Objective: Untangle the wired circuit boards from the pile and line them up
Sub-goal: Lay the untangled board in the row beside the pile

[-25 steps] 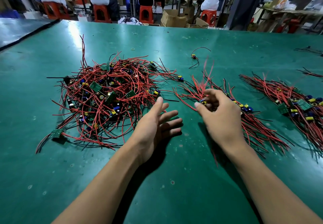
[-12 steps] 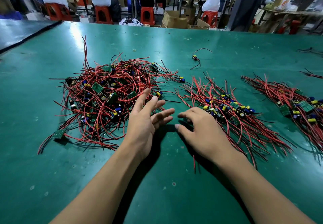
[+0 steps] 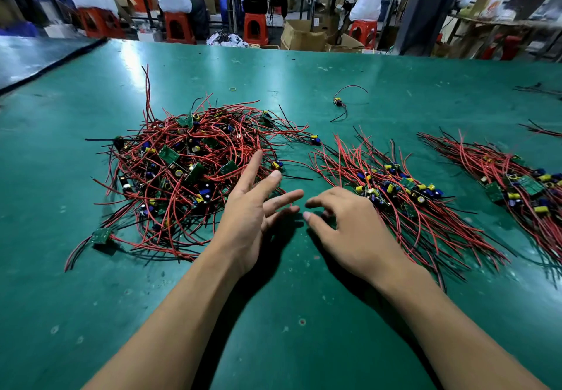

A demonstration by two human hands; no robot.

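The pile (image 3: 188, 176) of boards and red and black wires is lying on the green table (image 3: 304, 328), left of centre. The left hand (image 3: 243, 222) is reaching over the pile's right edge with its fingers (image 3: 252, 167) straight and spread, and it is gripping nothing. Whether the fingertips are touching the wires I cannot tell.

The right hand (image 3: 352, 231) is hanging palm down just beside the left, over the bare strip between the pile and the first row (image 3: 404, 195) of lined-up boards. Its fingers are curling loosely and holding nothing, and its outer edge is overlapping the near-left end of that row. A second row (image 3: 498, 173) is lying further right, apart from the first.

A single board (image 3: 338, 102) with curling wires is sitting alone beyond the rows, well apart from both hands. Another board (image 3: 102, 235) is lying at the pile's near-left corner, joined to it by its wires. A small yellow band (image 3: 233, 88) is resting on the table behind the pile.

Most boards in the pile are lying buried under wires, so only a few green faces are showing. The right hand's palm is hidden from view. The second row is running off the right edge, and the wire scraps (image 3: 541, 129) near that edge are blurring too much to make out.
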